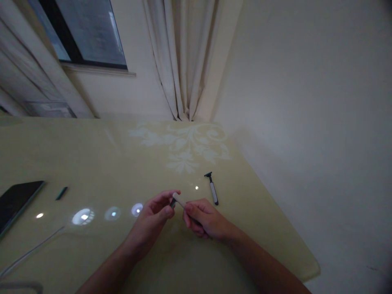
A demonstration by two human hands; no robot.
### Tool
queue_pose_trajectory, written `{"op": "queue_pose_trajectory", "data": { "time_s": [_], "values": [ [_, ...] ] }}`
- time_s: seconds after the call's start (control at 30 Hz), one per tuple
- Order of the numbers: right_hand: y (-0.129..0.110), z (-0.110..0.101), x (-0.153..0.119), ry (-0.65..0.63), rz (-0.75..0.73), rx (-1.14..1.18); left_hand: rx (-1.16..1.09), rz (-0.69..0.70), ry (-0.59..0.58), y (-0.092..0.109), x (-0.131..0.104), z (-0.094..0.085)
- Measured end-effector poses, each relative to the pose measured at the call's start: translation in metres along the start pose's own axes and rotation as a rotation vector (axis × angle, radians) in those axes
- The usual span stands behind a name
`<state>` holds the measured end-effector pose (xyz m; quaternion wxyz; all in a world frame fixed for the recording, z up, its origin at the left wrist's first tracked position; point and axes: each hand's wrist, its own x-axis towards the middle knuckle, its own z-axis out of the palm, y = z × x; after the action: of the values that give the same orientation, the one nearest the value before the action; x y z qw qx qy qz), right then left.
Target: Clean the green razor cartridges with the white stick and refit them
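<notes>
Above the table's near part, my right hand (206,218) is closed around a pale, slim handle (180,201) that looks like a razor's. A small dark piece (173,202), apparently the razor's head, sits at the handle's rounded tip. Thumb and fingers of my left hand (154,214) pinch this dark piece from the left. Whether head and handle are joined cannot be made out. Just beyond my right hand, a second razor (212,190) with a grey and black handle lies on the table, its black head pointing away from me.
A dark tablet-like device (18,200) lies at the table's left, with a small dark strip (61,193) beside it. A pale cable (33,249) runs in from the left edge. The glossy table (101,163) meets a wall (306,122) on the right; curtains (183,61) hang behind.
</notes>
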<state>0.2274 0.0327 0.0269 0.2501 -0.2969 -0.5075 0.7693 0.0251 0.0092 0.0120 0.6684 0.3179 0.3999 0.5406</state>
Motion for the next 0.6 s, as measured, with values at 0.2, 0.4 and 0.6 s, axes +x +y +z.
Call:
{"op": "queue_pose_trajectory", "data": {
  "time_s": [0.2,0.4,0.6],
  "values": [
    [0.0007,-0.0005,-0.0002,-0.006,0.001,-0.013,0.008,-0.01,0.022,0.0019,0.0,0.0016],
    [-0.0001,0.0012,-0.0004,-0.009,0.004,0.0,0.016,0.008,0.025,0.0033,0.0011,0.0037],
    [-0.0012,0.0011,-0.0007,-0.051,0.001,0.007,0.021,-0.003,0.031,0.003,-0.0003,0.0026]
  ]
}}
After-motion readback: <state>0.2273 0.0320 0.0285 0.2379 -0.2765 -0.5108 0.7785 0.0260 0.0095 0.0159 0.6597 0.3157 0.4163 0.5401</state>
